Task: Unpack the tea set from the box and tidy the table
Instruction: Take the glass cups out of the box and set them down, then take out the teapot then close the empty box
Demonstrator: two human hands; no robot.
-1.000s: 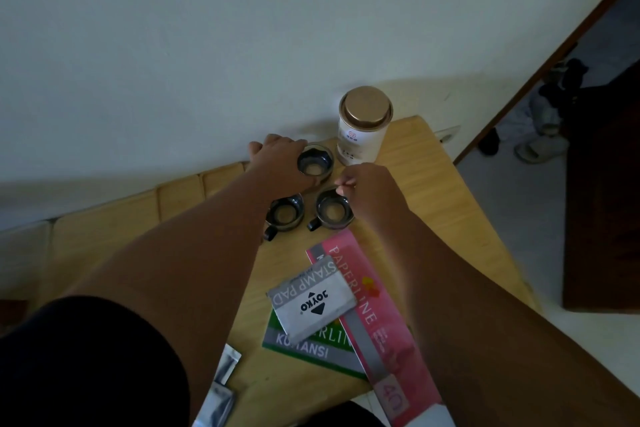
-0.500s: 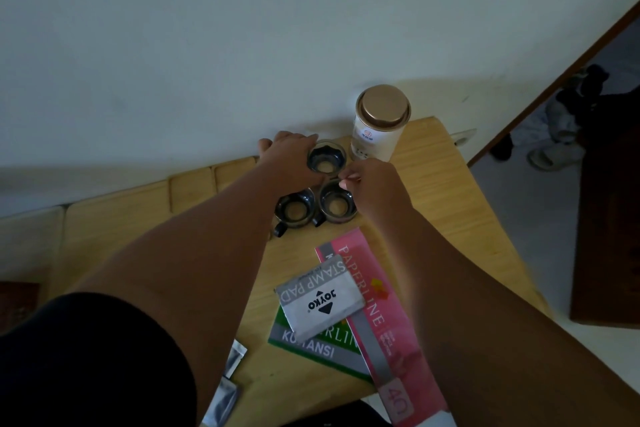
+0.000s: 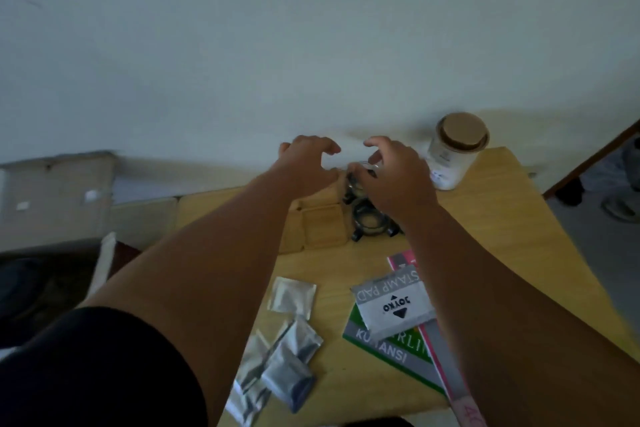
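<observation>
Small dark glass teacups with handles stand clustered near the wall on the wooden table (image 3: 502, 218). One cup (image 3: 367, 219) is in plain sight; another cup (image 3: 356, 180) behind it is half hidden by my right hand (image 3: 394, 180). That hand hovers over the cups with its fingers curled and apart. My left hand (image 3: 308, 163) floats just left of them, fingers spread, holding nothing. Pale wooden coasters (image 3: 323, 225) lie under my left wrist. An open cardboard box (image 3: 52, 198) sits at the far left.
A white canister with a gold lid (image 3: 457, 149) stands at the back right. Foil sachets (image 3: 294, 354) lie near the front edge. A grey stamp pad box (image 3: 394, 305) rests on a green receipt book (image 3: 384, 347) and a pink book (image 3: 446, 367). Floor and shoes are at right.
Both hands have lifted off the cups they were touching and now hover with fingers apart. The view has swung left, showing the cardboard box and sachets.
</observation>
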